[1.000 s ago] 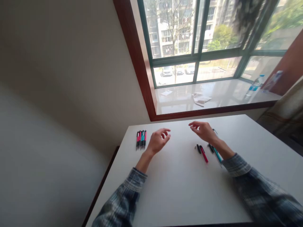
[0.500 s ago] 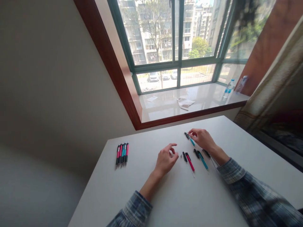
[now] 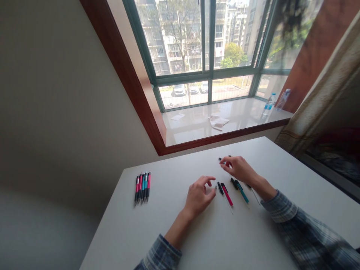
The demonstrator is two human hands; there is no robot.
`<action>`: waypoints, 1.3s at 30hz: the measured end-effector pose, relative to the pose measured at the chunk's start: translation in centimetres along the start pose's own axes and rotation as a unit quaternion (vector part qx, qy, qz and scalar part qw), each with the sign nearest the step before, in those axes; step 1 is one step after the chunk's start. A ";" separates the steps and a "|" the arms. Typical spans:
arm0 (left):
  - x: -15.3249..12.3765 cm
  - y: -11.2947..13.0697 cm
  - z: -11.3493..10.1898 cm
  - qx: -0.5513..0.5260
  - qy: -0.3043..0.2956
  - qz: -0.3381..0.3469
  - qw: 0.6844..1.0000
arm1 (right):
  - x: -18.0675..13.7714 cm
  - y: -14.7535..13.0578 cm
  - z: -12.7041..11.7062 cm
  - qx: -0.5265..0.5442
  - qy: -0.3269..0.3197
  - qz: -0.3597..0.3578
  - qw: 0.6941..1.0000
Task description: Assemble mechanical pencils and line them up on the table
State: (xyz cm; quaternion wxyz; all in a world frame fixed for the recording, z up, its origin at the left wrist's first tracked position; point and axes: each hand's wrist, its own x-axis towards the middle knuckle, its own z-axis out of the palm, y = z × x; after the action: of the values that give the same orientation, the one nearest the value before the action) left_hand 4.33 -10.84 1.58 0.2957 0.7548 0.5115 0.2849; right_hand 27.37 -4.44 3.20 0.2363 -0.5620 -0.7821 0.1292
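Note:
My left hand (image 3: 199, 195) rests on the white table, thumb and forefinger apart beside a small metal pen tip (image 3: 215, 187). Right of it lie a black pen grip (image 3: 220, 188), a pink pen barrel (image 3: 227, 195) and a thin refill. Farther right are another black grip (image 3: 233, 183) and a teal barrel (image 3: 242, 192). My right hand (image 3: 239, 168) is over pen parts at the back, largely covering them. Its thumb and fingers come together there; what they pinch, if anything, is hidden. A refill (image 3: 255, 195) shows below the right wrist.
Several pink and teal pens (image 3: 142, 187) lie in a row on the left of the table (image 3: 165, 225). Behind is a windowsill (image 3: 191, 131) with crumpled paper (image 3: 218, 122) and clear bottles (image 3: 269, 104). A curtain (image 3: 312, 101) hangs at the right.
My right hand has come down over the back pen parts, hiding the teal barrel there. My left hand has moved slightly right, closer to the small tip. The view has shifted a little.

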 end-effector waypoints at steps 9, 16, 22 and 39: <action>-0.1 -0.7 0.4 0.029 -0.003 0.014 0.999 | 0.0 1.2 0.4 -0.076 -0.003 0.119 0.990; -0.5 -0.7 0.7 0.041 -0.010 0.031 0.999 | -0.3 1.6 1.2 -0.086 -0.045 0.135 0.986; -0.9 -1.0 0.8 0.035 -0.010 0.038 0.999 | -0.6 1.3 1.4 -0.081 -0.051 0.133 0.987; -0.4 -0.2 0.9 0.057 0.017 0.019 0.998 | -1.3 -1.8 -0.6 0.083 -0.135 -0.109 0.981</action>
State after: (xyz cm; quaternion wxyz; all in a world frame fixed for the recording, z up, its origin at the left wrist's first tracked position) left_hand 4.72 -11.32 0.80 0.2380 0.7752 0.5172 0.2737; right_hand 26.52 -6.30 4.29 0.1867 -0.4289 -0.8502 0.2416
